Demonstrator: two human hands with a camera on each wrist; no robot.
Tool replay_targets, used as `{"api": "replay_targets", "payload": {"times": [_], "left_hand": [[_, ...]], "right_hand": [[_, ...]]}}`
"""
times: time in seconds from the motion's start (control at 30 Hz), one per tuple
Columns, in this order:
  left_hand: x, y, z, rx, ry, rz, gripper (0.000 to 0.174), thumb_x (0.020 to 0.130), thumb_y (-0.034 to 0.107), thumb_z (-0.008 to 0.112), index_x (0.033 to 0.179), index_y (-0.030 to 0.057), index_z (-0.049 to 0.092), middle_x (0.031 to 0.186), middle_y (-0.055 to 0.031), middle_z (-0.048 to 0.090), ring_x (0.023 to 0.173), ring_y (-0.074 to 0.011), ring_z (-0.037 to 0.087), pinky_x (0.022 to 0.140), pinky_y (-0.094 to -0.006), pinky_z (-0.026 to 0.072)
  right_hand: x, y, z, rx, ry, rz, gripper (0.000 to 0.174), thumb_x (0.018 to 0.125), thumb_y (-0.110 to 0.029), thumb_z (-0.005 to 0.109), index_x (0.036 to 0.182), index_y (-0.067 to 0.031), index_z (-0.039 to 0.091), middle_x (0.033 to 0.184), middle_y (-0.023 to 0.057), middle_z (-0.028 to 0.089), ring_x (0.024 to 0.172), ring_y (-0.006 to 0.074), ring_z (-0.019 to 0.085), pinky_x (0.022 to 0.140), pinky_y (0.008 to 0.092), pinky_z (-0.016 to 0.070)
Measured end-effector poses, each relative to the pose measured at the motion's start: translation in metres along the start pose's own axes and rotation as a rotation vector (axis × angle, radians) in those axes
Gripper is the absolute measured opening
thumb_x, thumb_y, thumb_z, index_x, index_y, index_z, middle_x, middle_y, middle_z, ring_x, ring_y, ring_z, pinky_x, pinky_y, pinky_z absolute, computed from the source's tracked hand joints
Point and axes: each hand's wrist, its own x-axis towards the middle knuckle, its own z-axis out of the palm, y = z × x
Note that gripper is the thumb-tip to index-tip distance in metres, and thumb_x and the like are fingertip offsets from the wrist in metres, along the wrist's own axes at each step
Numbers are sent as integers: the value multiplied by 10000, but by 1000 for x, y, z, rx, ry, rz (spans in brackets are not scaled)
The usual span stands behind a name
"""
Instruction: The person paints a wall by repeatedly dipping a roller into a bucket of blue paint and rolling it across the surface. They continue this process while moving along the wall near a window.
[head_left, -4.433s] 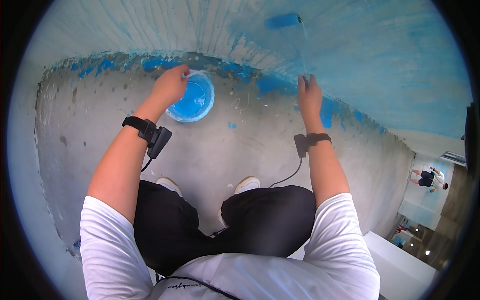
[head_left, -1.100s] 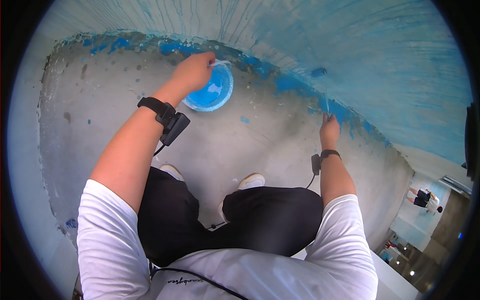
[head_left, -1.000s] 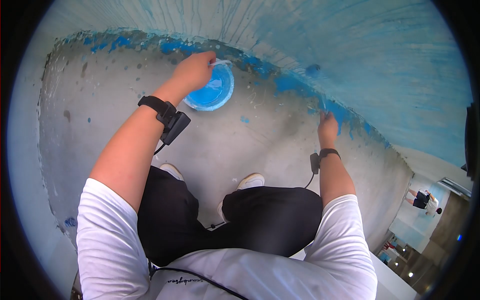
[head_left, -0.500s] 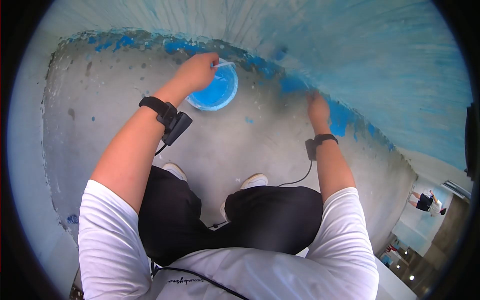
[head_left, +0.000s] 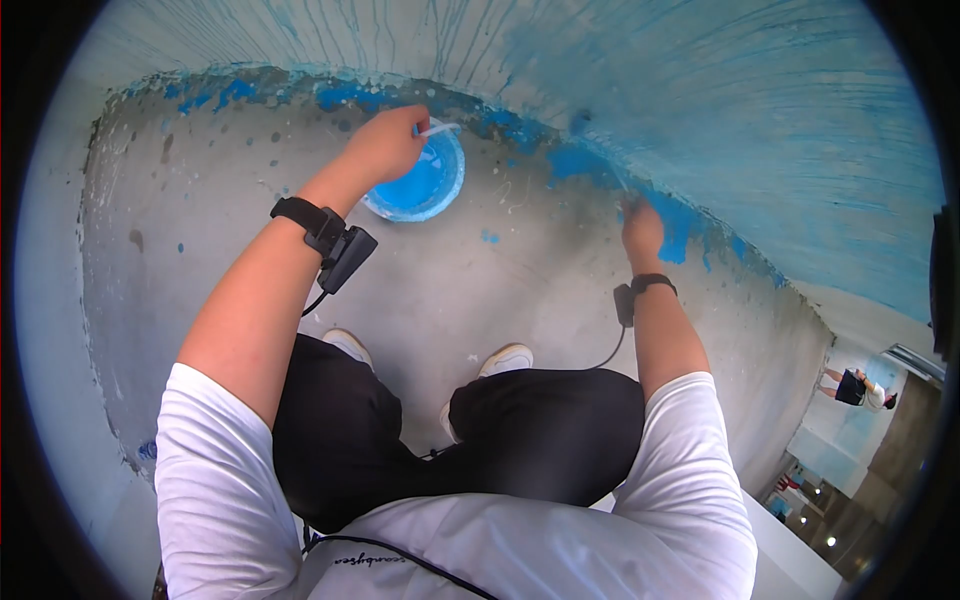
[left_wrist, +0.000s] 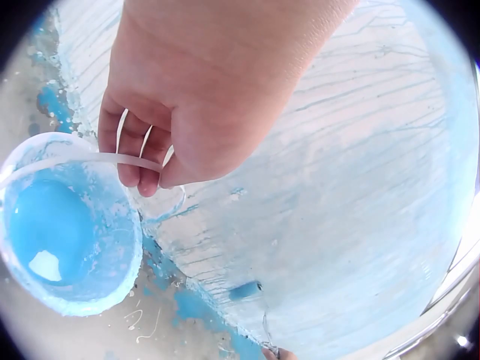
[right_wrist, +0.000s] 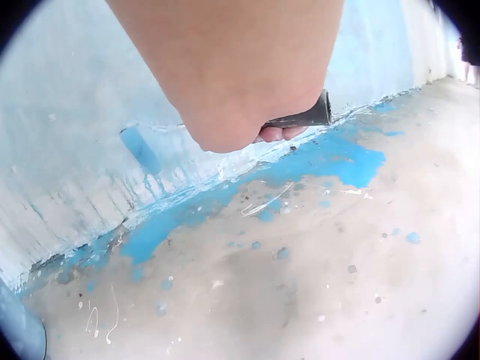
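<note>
My left hand grips the pale handle of a paint bucket, with fingers curled round it in the left wrist view. Blue paint lies in the bucket. Off to the right, my right hand holds a paint roller by its dark grip, whose end sticks out past the fingers. The roller's blue sleeve is low against the blue-streaked wall, just above where it meets the floor. In the head view the roller is small and blurred.
The concrete floor carries blue splashes along the wall's foot. Another person stands far off at the right. A cord runs from my right wrist's camera, and my shoes are below the bucket.
The roller has come down from high on the wall to near its foot. Over the last second it moves left along the wall with my right hand. The left hand keeps its grip.
</note>
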Motion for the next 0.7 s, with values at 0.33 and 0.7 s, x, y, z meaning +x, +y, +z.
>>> {"api": "replay_targets", "payload": {"times": [0.33,0.7], "left_hand": [[-3,-1,-4,18,7,4,127,901,142,597,971,36,605,826,-148,656,745,-306,626,656,-410,470],[15,-39,-2,-60,133,-141,174,914,176,603,1017,39,634,810,-131,679,747,-250,659,669,-377,489]], "right_hand": [[24,-117,-18,265,6,-307,378,891,-384,661,919,-9,622,759,236,632,741,432,607,635,477,480],[1,-86,-44,912,-786,14,341,933,-420,633,869,-92,566,620,-16,500,514,74,436,481,247,340]]}}
